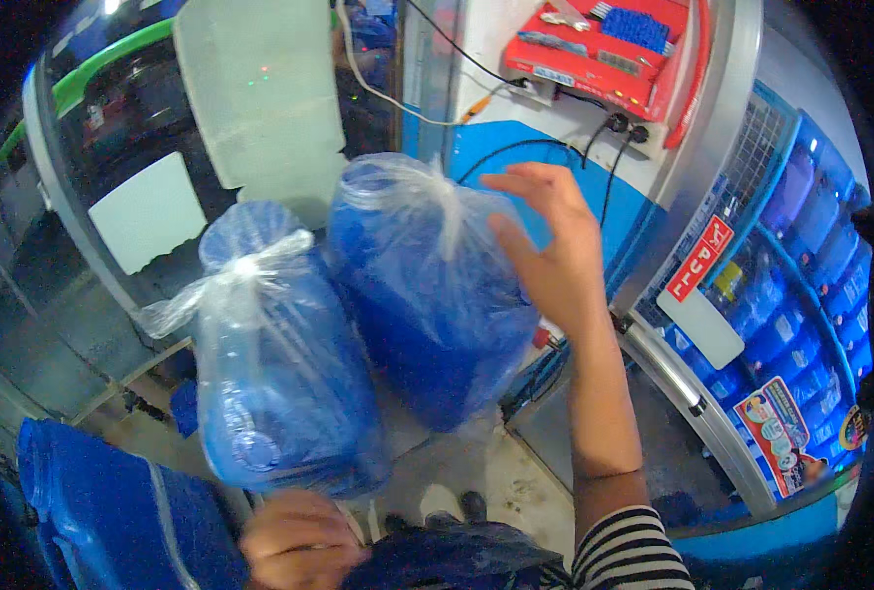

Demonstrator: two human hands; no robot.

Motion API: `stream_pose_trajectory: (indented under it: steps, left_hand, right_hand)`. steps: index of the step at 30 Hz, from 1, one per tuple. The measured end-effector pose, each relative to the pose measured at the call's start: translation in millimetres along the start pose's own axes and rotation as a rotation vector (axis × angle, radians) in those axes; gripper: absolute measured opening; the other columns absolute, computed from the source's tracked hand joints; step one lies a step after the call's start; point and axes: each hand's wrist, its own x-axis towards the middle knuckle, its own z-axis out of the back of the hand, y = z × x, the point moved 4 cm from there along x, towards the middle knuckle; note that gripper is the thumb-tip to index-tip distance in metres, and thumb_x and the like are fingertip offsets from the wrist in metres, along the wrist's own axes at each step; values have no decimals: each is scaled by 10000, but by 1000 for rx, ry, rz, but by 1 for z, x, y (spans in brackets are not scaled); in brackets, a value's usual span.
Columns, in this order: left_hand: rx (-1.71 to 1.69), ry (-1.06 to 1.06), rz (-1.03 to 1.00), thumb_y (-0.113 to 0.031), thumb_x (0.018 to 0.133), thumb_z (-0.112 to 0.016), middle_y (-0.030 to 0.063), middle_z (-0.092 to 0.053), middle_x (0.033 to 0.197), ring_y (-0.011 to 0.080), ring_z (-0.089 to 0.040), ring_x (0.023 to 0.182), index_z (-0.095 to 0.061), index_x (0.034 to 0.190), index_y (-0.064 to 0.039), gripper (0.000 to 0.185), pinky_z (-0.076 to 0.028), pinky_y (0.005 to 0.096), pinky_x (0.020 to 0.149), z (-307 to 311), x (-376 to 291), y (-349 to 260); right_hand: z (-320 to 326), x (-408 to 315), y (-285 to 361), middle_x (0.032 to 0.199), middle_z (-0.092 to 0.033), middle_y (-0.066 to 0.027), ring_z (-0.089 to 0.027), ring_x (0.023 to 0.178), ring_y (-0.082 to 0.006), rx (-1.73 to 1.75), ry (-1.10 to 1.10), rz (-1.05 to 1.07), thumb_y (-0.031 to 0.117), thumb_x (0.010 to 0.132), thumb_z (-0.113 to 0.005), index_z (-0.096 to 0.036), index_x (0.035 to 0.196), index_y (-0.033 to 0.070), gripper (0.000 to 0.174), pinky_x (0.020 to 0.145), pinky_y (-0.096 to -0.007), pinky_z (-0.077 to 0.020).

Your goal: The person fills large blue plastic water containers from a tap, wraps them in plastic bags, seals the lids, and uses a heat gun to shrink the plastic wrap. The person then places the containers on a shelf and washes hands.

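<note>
Two blue plastic water containers wrapped in knotted clear plastic bags stand side by side before me. My right hand (558, 243) is raised beside the knot of the right wrapped container (429, 317), its thumb and fingers spread with nothing between them. Close to my body, my blurred left hand (300, 542) has its fingers curled, just below the near end of the left wrapped container (285, 369). Whether it holds or touches anything cannot be made out. The left bag's twisted tail (178, 306) sticks out to the left of its knot.
At lower left stands another large blue container (119, 509). A glass door with a metal frame (673, 376) borders the right; stacked blue containers (798, 339) show through the glass. Above are a red box (599, 59) and black plugs (617, 123) with cables.
</note>
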Motion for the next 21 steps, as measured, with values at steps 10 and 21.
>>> stream_pose_trajectory:
  steps: [10, 21]
  left_hand:
    - [-382, -409, 1656, -318, 970, -505, 66, -556, 1271, 258, -545, 1132, -544, 1263, -120, 355, -471, 390, 916, -158, -163, 181]
    - [-347, -764, 1373, -469, 997, -378, 107, -495, 1340, 260, -501, 1187, -401, 1378, -79, 546, -409, 411, 1007, -176, -141, 289]
  right_hand:
    - [-145, -272, -295, 1161, -571, -222, -557, 1052, -384, -392, 807, -551, 333, 767, -720, -532, 1299, 106, 608, 906, -483, -464]
    - [-165, -223, -342, 1241, -516, -240, -503, 1138, -441, -144, 532, -716, 249, 862, -656, -421, 1390, 79, 602, 944, -490, -433]
